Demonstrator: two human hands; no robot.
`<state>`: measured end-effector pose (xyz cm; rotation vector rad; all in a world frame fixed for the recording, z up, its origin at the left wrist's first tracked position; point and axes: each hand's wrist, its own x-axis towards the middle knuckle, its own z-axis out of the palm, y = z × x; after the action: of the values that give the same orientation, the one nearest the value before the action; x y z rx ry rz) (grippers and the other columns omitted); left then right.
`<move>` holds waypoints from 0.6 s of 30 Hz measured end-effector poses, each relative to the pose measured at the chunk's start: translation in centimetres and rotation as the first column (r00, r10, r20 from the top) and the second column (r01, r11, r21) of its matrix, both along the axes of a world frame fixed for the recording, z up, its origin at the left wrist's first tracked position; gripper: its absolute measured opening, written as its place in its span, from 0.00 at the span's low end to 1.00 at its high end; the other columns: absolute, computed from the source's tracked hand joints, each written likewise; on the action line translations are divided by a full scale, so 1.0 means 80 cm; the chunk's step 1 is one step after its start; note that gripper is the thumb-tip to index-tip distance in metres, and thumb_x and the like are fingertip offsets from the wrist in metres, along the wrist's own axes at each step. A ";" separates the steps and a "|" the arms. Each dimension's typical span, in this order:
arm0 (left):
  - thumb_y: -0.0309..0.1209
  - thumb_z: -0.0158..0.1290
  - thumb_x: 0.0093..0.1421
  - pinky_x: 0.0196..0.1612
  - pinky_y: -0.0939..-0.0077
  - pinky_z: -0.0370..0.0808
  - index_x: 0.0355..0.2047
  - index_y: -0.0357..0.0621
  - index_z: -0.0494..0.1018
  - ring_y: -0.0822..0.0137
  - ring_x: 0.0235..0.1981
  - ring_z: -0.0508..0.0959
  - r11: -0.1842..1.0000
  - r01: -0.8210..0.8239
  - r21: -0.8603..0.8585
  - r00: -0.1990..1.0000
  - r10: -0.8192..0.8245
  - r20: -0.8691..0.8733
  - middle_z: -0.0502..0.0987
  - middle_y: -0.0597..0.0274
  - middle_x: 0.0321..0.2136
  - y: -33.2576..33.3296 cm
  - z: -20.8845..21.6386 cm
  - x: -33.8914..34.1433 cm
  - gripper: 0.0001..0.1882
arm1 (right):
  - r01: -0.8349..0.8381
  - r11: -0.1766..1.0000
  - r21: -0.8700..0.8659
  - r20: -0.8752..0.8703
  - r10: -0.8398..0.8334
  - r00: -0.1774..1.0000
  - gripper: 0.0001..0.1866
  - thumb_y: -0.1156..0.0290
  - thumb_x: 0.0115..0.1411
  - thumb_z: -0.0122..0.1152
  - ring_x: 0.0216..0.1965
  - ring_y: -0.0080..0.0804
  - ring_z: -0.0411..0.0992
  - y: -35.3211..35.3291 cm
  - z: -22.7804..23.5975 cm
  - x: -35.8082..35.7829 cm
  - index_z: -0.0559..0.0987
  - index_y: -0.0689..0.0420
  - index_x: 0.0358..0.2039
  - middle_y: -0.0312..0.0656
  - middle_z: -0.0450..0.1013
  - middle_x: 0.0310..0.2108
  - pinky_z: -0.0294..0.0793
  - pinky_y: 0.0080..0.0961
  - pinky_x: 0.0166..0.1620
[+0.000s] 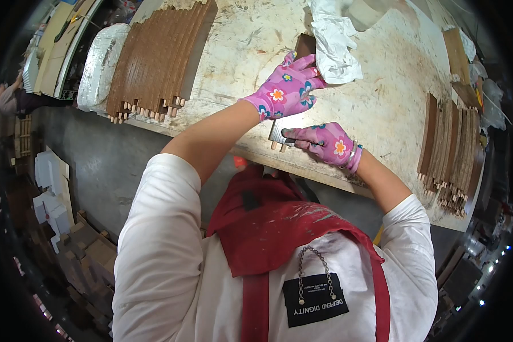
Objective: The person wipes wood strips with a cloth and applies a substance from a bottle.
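Observation:
A dark brown wooden slat (pixel 305 44) lies on the worktable (pixel 387 108), its near end shiny in the light. Two pale dowel pegs (pixel 278 146) stick out of that end, close to the table's front edge. Across the slat's middle rests my left hand (pixel 285 88), in a pink flowered glove, fingers spread and palm down. My right hand (pixel 328 142), gloved alike, has its fingers drawn together at the right side of the near end, dark fingertips on the surface. Crumpled white paper or cloth (pixel 333 48) lies beside the slat's far end.
Brown slats with pegged ends stand in a row (pixel 159 51) at the left, next to a plastic-wrapped bundle (pixel 101 68). Another slat stack (pixel 450 148) sits at the right edge. A pale container (pixel 367 12) is at the back. Another person (pixel 10 100) is far left.

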<state>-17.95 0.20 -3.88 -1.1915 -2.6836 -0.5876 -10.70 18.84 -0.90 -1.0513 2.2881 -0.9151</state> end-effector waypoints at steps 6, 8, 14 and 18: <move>0.39 0.51 0.57 0.67 0.42 0.46 0.57 0.62 0.69 0.56 0.67 0.54 1.000 -0.001 -0.007 1.000 0.001 -0.003 0.64 0.67 0.61 -0.001 0.002 0.001 0.25 | -0.020 1.000 -0.009 0.004 0.020 1.000 0.20 0.66 0.58 0.57 0.30 0.44 0.77 0.000 0.005 -0.003 0.77 0.39 0.52 0.43 0.79 0.35 0.76 0.33 0.36; 0.39 0.51 0.57 0.67 0.42 0.46 0.57 0.63 0.69 0.56 0.67 0.54 1.000 0.004 0.004 1.000 -0.004 -0.001 0.64 0.67 0.62 -0.001 0.002 0.001 0.25 | -0.025 1.000 -0.003 -0.001 0.025 1.000 0.19 0.65 0.59 0.57 0.29 0.44 0.77 0.001 0.004 -0.003 0.77 0.39 0.52 0.43 0.79 0.35 0.77 0.33 0.35; 0.40 0.50 0.57 0.68 0.41 0.45 0.58 0.64 0.68 0.56 0.67 0.54 1.000 -0.001 -0.015 1.000 0.001 0.015 0.64 0.67 0.61 -0.001 -0.001 0.000 0.25 | -0.017 0.999 -0.039 -0.040 0.015 0.999 0.18 0.65 0.59 0.56 0.28 0.42 0.77 0.003 -0.001 -0.001 0.78 0.39 0.51 0.43 0.79 0.34 0.77 0.32 0.33; 0.41 0.50 0.58 0.68 0.42 0.45 0.58 0.64 0.68 0.56 0.67 0.54 1.000 -0.006 -0.023 1.000 0.007 0.017 0.64 0.66 0.61 -0.002 0.000 0.001 0.25 | -0.063 0.992 -0.111 -0.032 0.060 0.998 0.18 0.67 0.59 0.57 0.28 0.41 0.78 0.007 -0.009 -0.003 0.78 0.42 0.51 0.42 0.80 0.34 0.78 0.31 0.33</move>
<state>-17.90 0.05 -3.90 -1.1882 -2.7150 -0.5704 -10.98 19.43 -1.64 -1.1821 2.2361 -1.0199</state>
